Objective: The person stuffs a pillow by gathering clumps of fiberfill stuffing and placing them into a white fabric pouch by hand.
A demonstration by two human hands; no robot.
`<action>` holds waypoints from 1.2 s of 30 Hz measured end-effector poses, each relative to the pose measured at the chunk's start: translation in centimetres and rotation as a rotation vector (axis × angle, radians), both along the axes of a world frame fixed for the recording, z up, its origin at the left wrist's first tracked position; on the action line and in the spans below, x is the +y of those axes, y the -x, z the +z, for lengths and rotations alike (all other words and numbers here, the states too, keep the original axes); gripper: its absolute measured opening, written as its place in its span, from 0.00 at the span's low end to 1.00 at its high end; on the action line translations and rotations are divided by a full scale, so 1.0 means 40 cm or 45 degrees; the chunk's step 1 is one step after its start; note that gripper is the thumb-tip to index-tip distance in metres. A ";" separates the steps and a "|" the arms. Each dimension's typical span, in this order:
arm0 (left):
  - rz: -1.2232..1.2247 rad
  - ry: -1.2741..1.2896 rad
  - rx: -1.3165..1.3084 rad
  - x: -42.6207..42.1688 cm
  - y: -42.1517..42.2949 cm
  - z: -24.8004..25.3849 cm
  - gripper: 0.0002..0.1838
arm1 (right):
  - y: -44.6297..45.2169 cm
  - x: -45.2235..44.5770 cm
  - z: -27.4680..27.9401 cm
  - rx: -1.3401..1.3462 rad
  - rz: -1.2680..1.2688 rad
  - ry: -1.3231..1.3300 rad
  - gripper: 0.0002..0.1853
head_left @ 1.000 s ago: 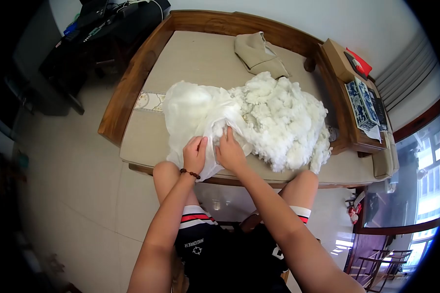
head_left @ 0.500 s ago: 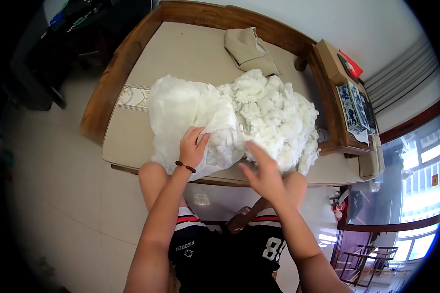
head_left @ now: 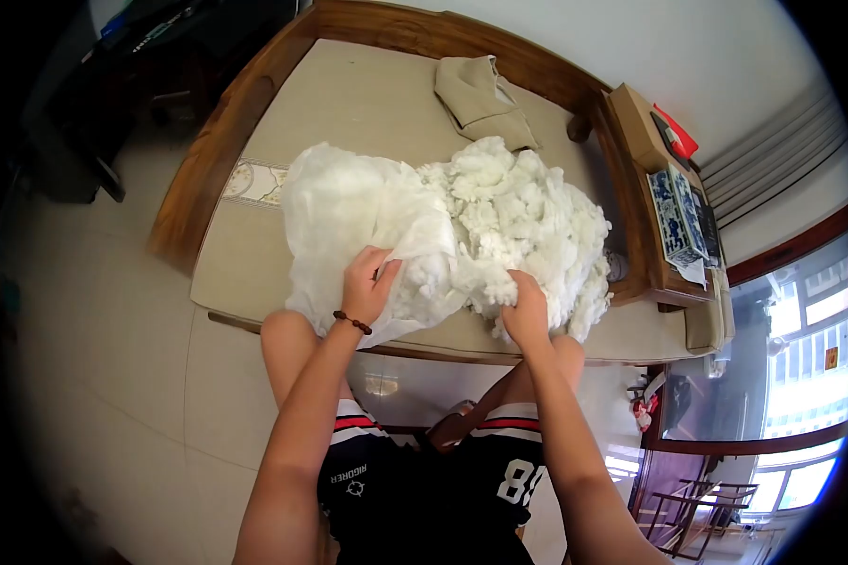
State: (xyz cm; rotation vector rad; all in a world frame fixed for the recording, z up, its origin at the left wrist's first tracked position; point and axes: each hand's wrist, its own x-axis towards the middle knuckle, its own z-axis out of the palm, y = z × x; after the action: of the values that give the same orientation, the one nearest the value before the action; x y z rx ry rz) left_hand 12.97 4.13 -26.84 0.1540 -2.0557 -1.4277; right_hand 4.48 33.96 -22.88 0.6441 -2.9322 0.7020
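A thin white fabric cover (head_left: 349, 202), partly filled, lies on the beige seat cushion (head_left: 349, 99). My left hand (head_left: 370, 282), with a brown bead bracelet at the wrist, pinches the edge of its opening, where white stuffing shows. To the right is a big heap of loose white fluffy stuffing (head_left: 537, 212). My right hand (head_left: 525, 306) is closed on a tuft at the near left side of this heap, and the tuft reaches toward the cover's opening.
A crumpled beige cushion case (head_left: 481, 99) lies at the back of the wooden-framed seat. On the right armrest are a cardboard box (head_left: 639, 127), a blue-and-white box (head_left: 676, 217) and a red item (head_left: 676, 134). A dark desk (head_left: 174, 71) stands at the upper left.
My right hand has left the cover's opening, moved right with its fingers apart, and closed on stuffing from the heap. My left hand still holds the cover's edge. The view has shifted slightly.
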 end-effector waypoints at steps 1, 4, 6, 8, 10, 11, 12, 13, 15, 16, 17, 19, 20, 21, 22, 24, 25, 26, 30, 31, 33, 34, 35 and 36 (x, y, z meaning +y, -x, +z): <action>0.003 -0.003 -0.001 0.000 -0.001 0.001 0.09 | -0.001 0.006 0.012 0.023 -0.031 0.147 0.32; -0.014 -0.005 0.005 0.002 0.001 0.009 0.09 | -0.052 0.001 0.134 -0.006 -0.136 0.403 0.24; -0.024 -0.004 0.015 0.002 0.002 0.012 0.09 | -0.081 0.014 0.185 -0.013 -0.197 0.566 0.19; -0.027 -0.003 0.012 0.001 0.005 0.007 0.08 | -0.112 0.033 0.214 -0.117 -0.276 0.585 0.19; -0.029 -0.002 0.012 0.001 0.003 0.010 0.08 | -0.146 0.029 0.248 -0.294 -0.375 0.450 0.19; -0.033 -0.013 -0.001 0.002 0.001 0.016 0.08 | -0.156 0.005 0.246 -0.295 -0.378 0.451 0.19; -0.040 -0.024 -0.012 0.005 0.000 0.020 0.08 | -0.168 -0.035 0.240 -0.259 -0.152 0.451 0.21; -0.044 -0.023 -0.009 0.007 -0.001 0.021 0.08 | -0.181 -0.073 0.233 -0.218 0.073 0.448 0.23; -0.049 -0.068 0.000 0.012 -0.001 0.017 0.08 | -0.183 -0.128 0.158 -0.117 0.233 0.268 0.26; -0.048 -0.065 0.002 0.014 -0.001 0.009 0.08 | -0.186 -0.168 0.130 -0.116 0.252 0.254 0.28; -0.105 -0.218 0.018 0.018 -0.006 0.000 0.07 | -0.187 -0.206 0.105 -0.119 0.275 0.242 0.29; -0.151 -0.356 0.031 0.010 -0.019 0.005 0.07 | -0.179 -0.283 0.063 -0.116 0.248 0.167 0.29; -0.151 -0.302 0.048 0.006 -0.025 0.018 0.07 | -0.169 -0.314 0.042 -0.112 0.211 0.086 0.29; -0.153 -0.246 0.067 0.002 -0.029 0.029 0.07 | -0.147 -0.340 0.010 -0.114 0.219 0.100 0.29; -0.148 -0.231 0.065 0.001 -0.037 0.032 0.07 | -0.119 -0.364 -0.029 -0.042 0.265 -0.007 0.29; -0.342 -0.223 0.071 0.011 -0.060 0.034 0.09 | -0.092 -0.405 -0.079 0.031 0.304 -0.098 0.28; -0.346 -0.209 0.068 0.020 -0.071 0.074 0.09 | -0.087 -0.423 -0.092 0.095 0.287 -0.167 0.27; -0.310 -0.102 -0.021 0.027 -0.084 0.118 0.09 | -0.079 -0.438 -0.102 0.161 0.268 -0.237 0.26; -0.219 -0.147 -0.223 0.012 -0.065 0.113 0.12 | -0.032 -0.431 -0.090 0.112 0.289 -0.142 0.24; -0.158 -0.292 -0.267 0.010 -0.058 0.112 0.14 | -0.030 -0.414 -0.059 0.063 0.369 -0.088 0.25; -0.181 -0.165 -0.306 0.010 -0.059 0.128 0.17 | -0.030 -0.373 0.005 -0.036 0.519 0.016 0.27; -0.208 -0.039 -0.353 0.017 -0.061 0.135 0.20 | -0.049 -0.340 0.032 -0.240 0.419 -0.039 0.27; -0.221 -0.042 -0.355 0.031 -0.059 0.133 0.20 | -0.069 -0.307 0.058 -0.430 0.309 -0.107 0.28; -0.203 0.018 -0.316 0.046 -0.055 0.131 0.21 | -0.087 -0.263 0.085 -0.541 0.370 0.100 0.29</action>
State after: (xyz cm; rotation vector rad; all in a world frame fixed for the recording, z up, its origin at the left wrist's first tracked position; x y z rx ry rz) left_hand 15.19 5.98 -21.62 0.1720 -2.3240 -1.5548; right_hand 7.97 23.44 -19.48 1.0429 -3.1949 1.0998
